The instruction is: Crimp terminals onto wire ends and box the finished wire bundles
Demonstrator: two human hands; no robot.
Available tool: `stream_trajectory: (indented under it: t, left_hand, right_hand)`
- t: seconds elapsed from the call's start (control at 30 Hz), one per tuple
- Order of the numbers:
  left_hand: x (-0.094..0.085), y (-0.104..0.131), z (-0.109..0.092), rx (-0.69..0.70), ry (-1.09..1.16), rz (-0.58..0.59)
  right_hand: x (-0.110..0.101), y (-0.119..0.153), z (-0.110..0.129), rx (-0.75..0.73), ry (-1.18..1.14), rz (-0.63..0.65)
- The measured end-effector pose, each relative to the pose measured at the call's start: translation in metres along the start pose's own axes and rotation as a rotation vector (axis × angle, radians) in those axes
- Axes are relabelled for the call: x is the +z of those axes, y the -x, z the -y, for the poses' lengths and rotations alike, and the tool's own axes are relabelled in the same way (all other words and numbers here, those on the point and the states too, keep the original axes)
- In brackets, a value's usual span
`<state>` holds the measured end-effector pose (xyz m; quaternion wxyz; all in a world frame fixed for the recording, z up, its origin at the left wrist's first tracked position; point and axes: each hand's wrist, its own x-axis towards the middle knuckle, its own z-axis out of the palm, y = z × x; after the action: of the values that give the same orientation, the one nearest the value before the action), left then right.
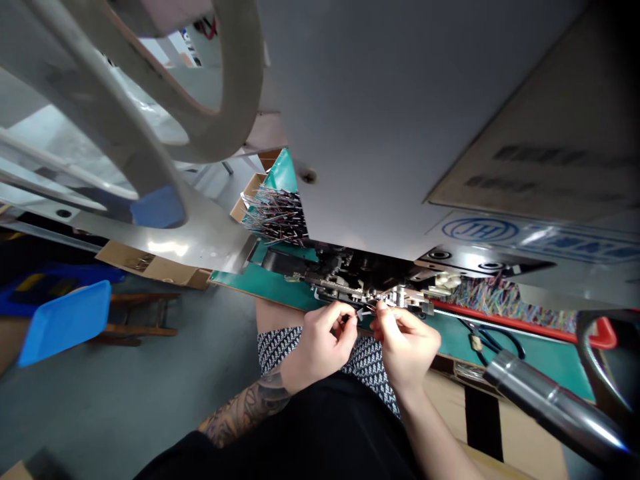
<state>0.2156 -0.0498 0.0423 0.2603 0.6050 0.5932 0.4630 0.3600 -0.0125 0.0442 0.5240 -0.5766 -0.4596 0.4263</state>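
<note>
My left hand (325, 339) is closed in a pinch in front of the metal mechanism (340, 288) of a large grey machine (360, 153). What its fingertips hold is too small and hidden to make out. A small pale piece (363, 311) shows between the two hands. My right hand (407, 343) is also pinched, thumb against forefinger, close to the mechanism's metal parts. A thin wire appears to stick out of its fingertips towards the left hand. Both hands are above my lap, at the front edge of the green work surface (273, 285).
Bundles of cut wires (277, 215) lie behind on the left. More coloured wires (505, 303) sit behind a red bar (545, 325) at right, near dark-handled pliers (493, 340). A metal tube (550, 393) juts in at lower right. A blue plastic stool (67, 323) stands left.
</note>
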Motion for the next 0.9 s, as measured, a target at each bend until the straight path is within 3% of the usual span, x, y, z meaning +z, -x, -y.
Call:
stream_trajectory:
  t: [0.2,0.43,0.57,0.73,0.83,0.9]
  left_hand:
    - [-0.009,-0.005,-0.001,0.141,-0.140,-0.014]
    - [-0.023,-0.007,-0.002,0.163,-0.101,0.190]
    - [-0.025,-0.008,-0.006,0.119,-0.120,0.208]
    - [-0.028,-0.012,-0.009,0.194,-0.155,0.224]
    - [-0.029,-0.014,-0.009,0.232,-0.176,0.216]
    - [-0.027,-0.014,-0.009,0.240,-0.179,0.192]
  right_hand:
    - [-0.011,-0.003,0.003,-0.003,0.070,0.095]
    - [-0.036,-0.022,0.009,0.210,0.099,0.571]
    - [-0.039,-0.021,0.008,0.237,-0.003,0.565]
    - [-0.033,-0.015,0.019,0.228,-0.026,0.482]
    - [-0.030,-0.013,0.022,0.165,-0.025,0.439]
    - [-0.028,-0.010,0.020,0.077,0.014,0.343]
